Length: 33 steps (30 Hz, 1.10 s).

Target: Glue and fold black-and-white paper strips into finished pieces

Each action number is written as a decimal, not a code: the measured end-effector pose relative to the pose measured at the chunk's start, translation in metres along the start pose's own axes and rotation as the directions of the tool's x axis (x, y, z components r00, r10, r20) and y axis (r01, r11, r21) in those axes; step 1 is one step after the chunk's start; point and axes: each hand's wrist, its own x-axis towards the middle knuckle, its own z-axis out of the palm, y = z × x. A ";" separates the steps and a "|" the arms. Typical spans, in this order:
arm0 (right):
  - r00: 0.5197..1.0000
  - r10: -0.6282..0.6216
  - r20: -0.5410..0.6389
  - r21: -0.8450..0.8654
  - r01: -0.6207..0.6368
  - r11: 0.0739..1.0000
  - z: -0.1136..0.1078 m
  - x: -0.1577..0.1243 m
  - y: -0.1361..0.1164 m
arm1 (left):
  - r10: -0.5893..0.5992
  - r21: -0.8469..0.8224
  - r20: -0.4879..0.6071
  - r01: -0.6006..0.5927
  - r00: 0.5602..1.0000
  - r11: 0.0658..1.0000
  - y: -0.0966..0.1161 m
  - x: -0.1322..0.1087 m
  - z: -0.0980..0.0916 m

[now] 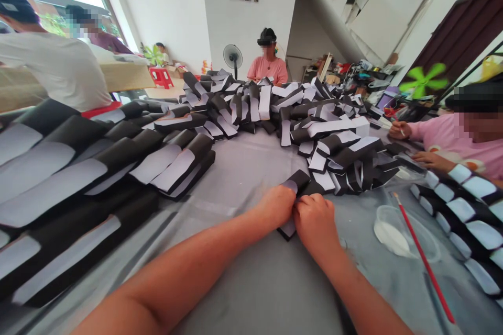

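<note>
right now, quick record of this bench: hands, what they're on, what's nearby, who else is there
left hand: holding the folded black-and-white strip
right hand: holding the same strip, right beside the left hand
nearby: clear dish with white paste, red brush lying to the right
surface: gray table cover
around: heap of strips ahead, stacked strips to the left
others: person in pink at right, person in coral top across, person in white shirt at left
</note>
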 end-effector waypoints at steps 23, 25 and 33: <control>0.978 -0.003 0.207 -0.068 0.017 0.998 -0.013 0.004 0.014 | 0.150 -0.542 0.458 0.141 0.876 0.829 0.000 -0.005 -0.021; 0.980 -0.004 0.200 -0.069 0.018 0.997 -0.014 0.003 0.015 | 0.170 -0.612 0.469 0.180 0.867 0.770 0.000 -0.003 -0.018; 0.979 0.052 0.197 -0.114 -0.030 0.993 -0.018 0.001 0.010 | 0.295 -0.842 0.508 0.395 0.809 0.367 -0.004 0.002 -0.006</control>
